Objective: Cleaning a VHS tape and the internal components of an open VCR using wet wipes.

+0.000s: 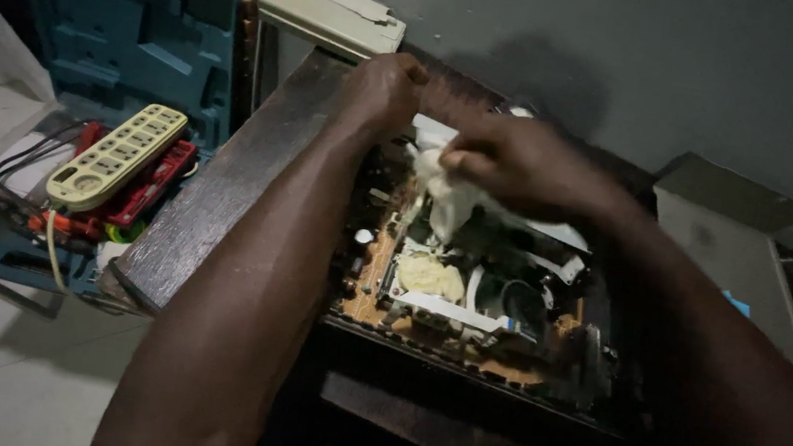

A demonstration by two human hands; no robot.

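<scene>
An opened electronic device (466, 312) with a brown circuit board and metal parts lies on a dark wooden table (219, 191). My right hand (525, 163) pinches a crumpled white cloth (445, 194) that hangs down over the device's insides. My left hand (384, 90) is closed at the device's far edge, next to the top of the cloth. A second pale wad (430, 278) rests on the mechanism below the cloth.
Left of the table, an open blue tool case (128, 29) on the tiled floor holds a cream power strip (117, 156), cables and red tools. A beige box (332, 11) sits against the grey wall. A pale cabinet (737, 245) stands at the right.
</scene>
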